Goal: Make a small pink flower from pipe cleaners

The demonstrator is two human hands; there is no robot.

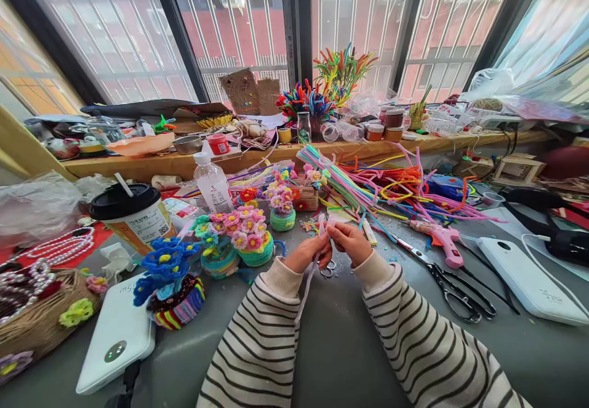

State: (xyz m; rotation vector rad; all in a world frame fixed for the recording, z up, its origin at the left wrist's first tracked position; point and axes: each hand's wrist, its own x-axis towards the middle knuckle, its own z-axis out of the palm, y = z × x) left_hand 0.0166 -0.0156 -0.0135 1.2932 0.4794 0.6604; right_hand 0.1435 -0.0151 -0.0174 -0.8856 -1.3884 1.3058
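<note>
A pale pink pipe cleaner (pixel 305 291) is bent between my two hands above the middle of the grey table. The fingers of my left hand (pixel 307 253) are closed around it, and its loose tail hangs down past the left wrist. My right hand (pixel 353 243) pinches the upper part, close against the left fingertips. Small scissors (pixel 328 269) lie just beneath, partly covered by the hands. To the left are pipe-cleaner flower pots: a pink-flowered one (pixel 250 233), a smaller one (pixel 282 215) and a blue-flowered one (pixel 172 285).
Bundled pipe cleaners (pixel 340 178) spread behind my hands. Right of them lie a pink glue gun (pixel 445 241), black-handled scissors (pixel 453 288) and a white power bank (pixel 529 279). Leftward stand a lidded cup (pixel 138 221), a clear bottle (pixel 213 184) and another power bank (pixel 119 334).
</note>
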